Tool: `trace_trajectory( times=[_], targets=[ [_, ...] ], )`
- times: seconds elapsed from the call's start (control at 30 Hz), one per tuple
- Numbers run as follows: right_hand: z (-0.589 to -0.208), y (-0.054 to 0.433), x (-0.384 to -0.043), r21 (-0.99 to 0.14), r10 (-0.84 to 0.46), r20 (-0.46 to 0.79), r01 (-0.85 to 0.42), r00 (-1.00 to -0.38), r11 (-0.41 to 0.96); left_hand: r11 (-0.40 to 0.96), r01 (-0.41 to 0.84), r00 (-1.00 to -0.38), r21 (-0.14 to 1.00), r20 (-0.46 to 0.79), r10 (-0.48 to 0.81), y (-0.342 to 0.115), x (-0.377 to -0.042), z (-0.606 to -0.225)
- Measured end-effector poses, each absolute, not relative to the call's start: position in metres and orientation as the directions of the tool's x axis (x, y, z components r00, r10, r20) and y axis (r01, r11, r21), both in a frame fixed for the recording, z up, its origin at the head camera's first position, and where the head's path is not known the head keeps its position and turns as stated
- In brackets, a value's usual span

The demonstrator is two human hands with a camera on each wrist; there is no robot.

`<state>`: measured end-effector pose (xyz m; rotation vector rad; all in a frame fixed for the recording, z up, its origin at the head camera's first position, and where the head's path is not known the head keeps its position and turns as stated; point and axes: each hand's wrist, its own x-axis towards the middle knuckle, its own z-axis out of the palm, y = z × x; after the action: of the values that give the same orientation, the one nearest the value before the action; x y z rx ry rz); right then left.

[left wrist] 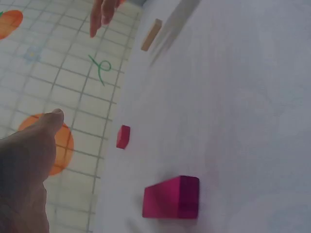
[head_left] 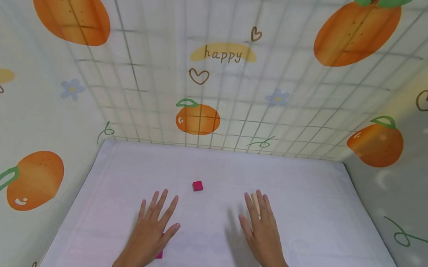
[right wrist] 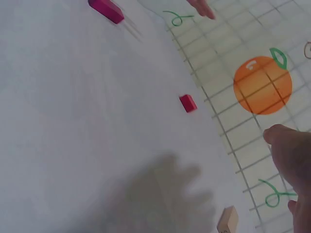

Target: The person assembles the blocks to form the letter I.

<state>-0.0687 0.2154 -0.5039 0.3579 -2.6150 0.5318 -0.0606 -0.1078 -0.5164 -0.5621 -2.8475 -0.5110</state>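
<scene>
My left hand (head_left: 153, 228) hovers palm down over the white table with its fingers spread, holding nothing. Partly hidden beneath it lies a larger magenta block (left wrist: 167, 199), whose edge shows past the thumb in the head view. On the right, my right hand (head_left: 263, 229) is held above the table, fingers straight and empty. A pale wooden block (right wrist: 228, 220) lies under its fingertips, mostly covered in the head view. Between the hands and farther back sits a small red block (head_left: 197, 186), apart from both.
A white-covered table (head_left: 209, 245) spreads under the hands. Behind it rises a back curtain (head_left: 150, 107) printed with a grid, oranges and hearts. Similar printed side panels (head_left: 24, 121) border the table left and right. The right hand's shadow falls on the tabletop.
</scene>
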Motion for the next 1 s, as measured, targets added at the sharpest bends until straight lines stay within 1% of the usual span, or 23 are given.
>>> trace_trajectory(
  times=[0.1, 0.27, 0.37, 0.6, 0.73, 0.87, 1.0],
  targets=[
    [-0.505, 0.225, -0.072, -0.325, -0.138, 0.457, -0.309, -0.879, 0.894, 0.867, 0.388, -0.913, 0.313, 0.258, 0.316, -0.114, -0.059, -0.524],
    [-0.506, 0.242, -0.077, -0.358, -0.109, 0.363, -0.246, -0.925, 0.901, 0.867, 0.366, -0.922, 0.339, 0.258, 0.288, -0.127, -0.054, -0.538],
    [-0.507, 0.252, -0.08, -0.371, -0.11, 0.328, -0.235, -0.938, 0.898, 0.87, 0.355, -0.926, 0.342, 0.253, 0.279, -0.136, -0.051, -0.546],
    [-0.511, 0.272, -0.09, -0.367, -0.153, 0.348, -0.285, -0.925, 0.886, 0.871, 0.326, -0.94, 0.367, 0.228, 0.255, -0.158, -0.045, -0.563],
    [-0.514, 0.28, -0.095, -0.391, -0.159, 0.324, -0.285, -0.933, 0.875, 0.867, 0.326, -0.941, 0.377, 0.22, 0.258, -0.169, -0.041, -0.567],
    [-0.515, 0.285, -0.098, -0.431, -0.168, 0.295, -0.288, -0.941, 0.855, 0.878, 0.294, -0.955, 0.378, 0.147, 0.256, -0.175, -0.039, -0.571],
    [-0.518, 0.291, -0.103, -0.454, -0.202, 0.284, -0.317, -0.937, 0.833, 0.889, 0.265, -0.964, 0.374, 0.082, 0.253, -0.178, -0.038, -0.576]
  ],
)
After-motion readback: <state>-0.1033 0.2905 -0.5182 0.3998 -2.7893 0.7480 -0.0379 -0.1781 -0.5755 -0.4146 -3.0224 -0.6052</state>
